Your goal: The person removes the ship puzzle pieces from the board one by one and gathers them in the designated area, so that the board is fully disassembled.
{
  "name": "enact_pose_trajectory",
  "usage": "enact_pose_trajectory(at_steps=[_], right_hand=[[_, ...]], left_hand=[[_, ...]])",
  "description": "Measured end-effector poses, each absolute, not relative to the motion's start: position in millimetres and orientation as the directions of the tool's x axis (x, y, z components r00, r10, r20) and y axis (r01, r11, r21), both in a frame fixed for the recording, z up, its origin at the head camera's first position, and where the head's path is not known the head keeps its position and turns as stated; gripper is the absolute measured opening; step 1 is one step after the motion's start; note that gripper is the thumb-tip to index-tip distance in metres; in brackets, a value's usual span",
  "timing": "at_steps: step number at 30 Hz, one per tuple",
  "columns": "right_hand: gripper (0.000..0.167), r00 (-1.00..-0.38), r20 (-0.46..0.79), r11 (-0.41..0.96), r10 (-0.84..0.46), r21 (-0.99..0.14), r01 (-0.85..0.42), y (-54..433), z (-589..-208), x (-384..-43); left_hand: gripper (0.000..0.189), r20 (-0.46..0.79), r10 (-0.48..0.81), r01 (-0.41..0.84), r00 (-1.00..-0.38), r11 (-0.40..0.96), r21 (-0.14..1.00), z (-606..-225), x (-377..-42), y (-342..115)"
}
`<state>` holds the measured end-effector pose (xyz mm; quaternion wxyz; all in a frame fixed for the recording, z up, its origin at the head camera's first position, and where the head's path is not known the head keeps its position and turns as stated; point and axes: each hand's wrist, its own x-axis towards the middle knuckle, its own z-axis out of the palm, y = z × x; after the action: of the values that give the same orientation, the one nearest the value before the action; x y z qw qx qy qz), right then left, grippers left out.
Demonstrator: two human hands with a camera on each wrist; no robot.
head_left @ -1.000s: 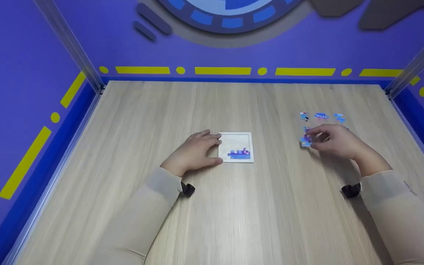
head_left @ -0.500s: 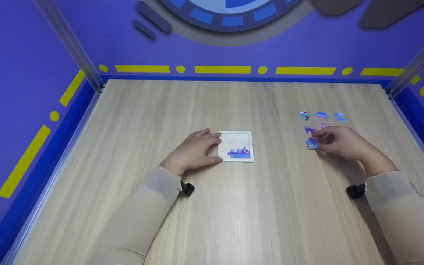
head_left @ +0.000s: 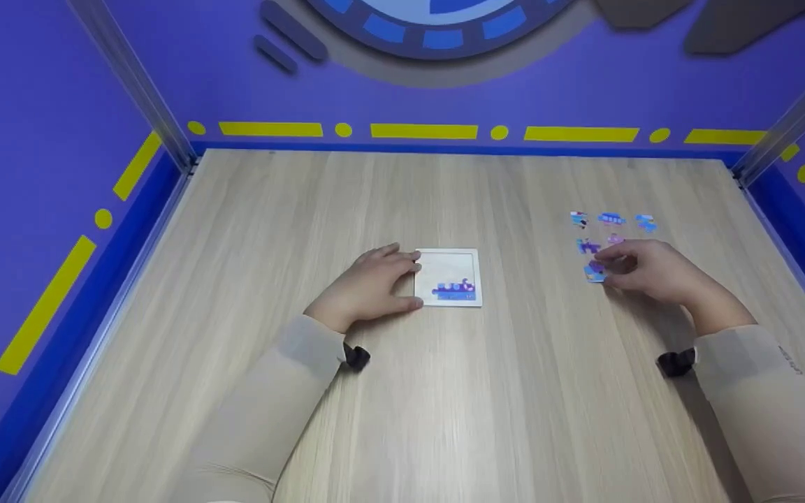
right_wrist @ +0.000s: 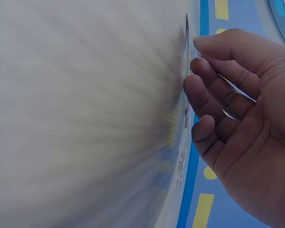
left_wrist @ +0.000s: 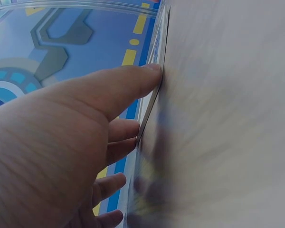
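Observation:
A square white puzzle tray (head_left: 448,306) lies mid-table, with joined pieces (head_left: 455,290) in its lower right showing a purple and blue train. My left hand (head_left: 371,286) rests at the tray's left side, thumb at the lower corner and fingertips on the upper left edge. Over on the right, my right hand (head_left: 647,269) pinches a blue and purple jigsaw piece (head_left: 594,272) between thumb and fingers, the piece partly covered by them. In the right wrist view the other fingers (right_wrist: 197,90) are curled close to the tabletop.
Loose jigsaw pieces lie just beyond my right hand: a multicoloured one (head_left: 578,220), a blue one (head_left: 611,219), a light blue one (head_left: 646,222) and a purple one (head_left: 588,246). Purple-blue panels (head_left: 437,105) wall the table (head_left: 402,405) at the back and sides.
My right hand has shifted a little right and toward me, and the jigsaw piece at its fingertips has moved with it. The left hand and the tray have stayed in place.

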<state>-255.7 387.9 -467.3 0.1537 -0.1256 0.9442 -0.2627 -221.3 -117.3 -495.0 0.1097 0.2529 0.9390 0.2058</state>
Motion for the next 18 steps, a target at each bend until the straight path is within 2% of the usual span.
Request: enact_pose_trajectory(at_steps=[18], right_hand=[[0.050, -0.925, -0.200, 0.825, -0.323, -0.538, -0.172, 384.0, -462.5, -253.9]], left_hand=[[0.070, -0.100, 0.518, 0.426, -0.850, 0.786, 0.449, -495.0, -220.7, -117.5]])
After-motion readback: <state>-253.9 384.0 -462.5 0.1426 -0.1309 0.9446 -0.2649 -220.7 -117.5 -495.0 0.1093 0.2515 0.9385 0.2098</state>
